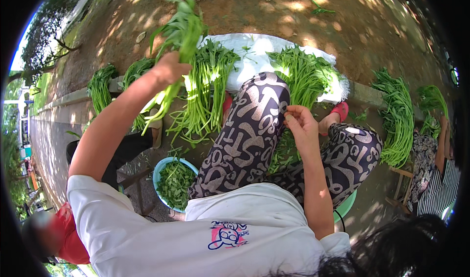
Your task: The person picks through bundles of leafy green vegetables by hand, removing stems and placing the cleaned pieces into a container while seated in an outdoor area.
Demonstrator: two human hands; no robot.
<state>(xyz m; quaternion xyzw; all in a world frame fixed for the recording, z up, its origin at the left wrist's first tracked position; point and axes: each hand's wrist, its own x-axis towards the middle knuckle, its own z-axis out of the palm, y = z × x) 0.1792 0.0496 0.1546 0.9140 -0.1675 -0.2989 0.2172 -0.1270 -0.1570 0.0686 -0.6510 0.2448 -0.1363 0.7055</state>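
My left hand (171, 71) is closed around a bunch of long-stemmed leafy greens (185, 39), which look like water spinach. It holds them up at the far left, leaves pointing away and stems hanging back toward me. Just beneath lies a pile of the same greens (208, 88), partly on a white woven sheet (250, 47). Beside my raised knee, my right hand (302, 127) has its thumb and fingers pinched together; what is between them, if anything, is too small to name. Past it, a second pile of greens (303, 76) rests on the sheet's right part.
A light blue basin (157, 176) of picked leaves stands left of my legs, and a green basin (347, 206) shows at my right. More bundles (100, 88) lie along the curb to the left, others (397, 115) to the right. People sit close on both sides.
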